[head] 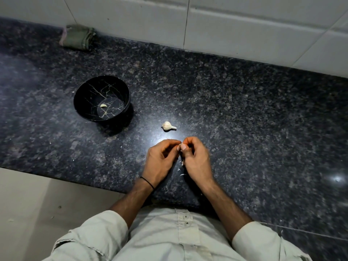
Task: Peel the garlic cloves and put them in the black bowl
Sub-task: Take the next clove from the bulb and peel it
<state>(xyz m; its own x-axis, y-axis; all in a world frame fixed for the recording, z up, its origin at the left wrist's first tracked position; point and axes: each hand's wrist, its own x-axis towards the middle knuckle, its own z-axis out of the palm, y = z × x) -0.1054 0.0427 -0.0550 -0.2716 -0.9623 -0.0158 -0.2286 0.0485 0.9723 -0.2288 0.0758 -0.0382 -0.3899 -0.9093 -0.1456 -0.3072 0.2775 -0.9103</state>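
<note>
a: why so close together?
b: left hand (pixel 160 157) and right hand (pixel 195 157) both pinch 1 garlic clove (pixel 180 145), likely stripping skin. black bowl (pixel 84 87) sits at 10 o'clock, within reach.

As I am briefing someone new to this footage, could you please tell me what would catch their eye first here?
The left hand and right hand meet at the front centre of the granite counter, pinching a garlic clove between their fingertips. Just behind them a small garlic bulb lies in a bright glare. Further back on the left stands the black bowl with one peeled clove inside.
</note>
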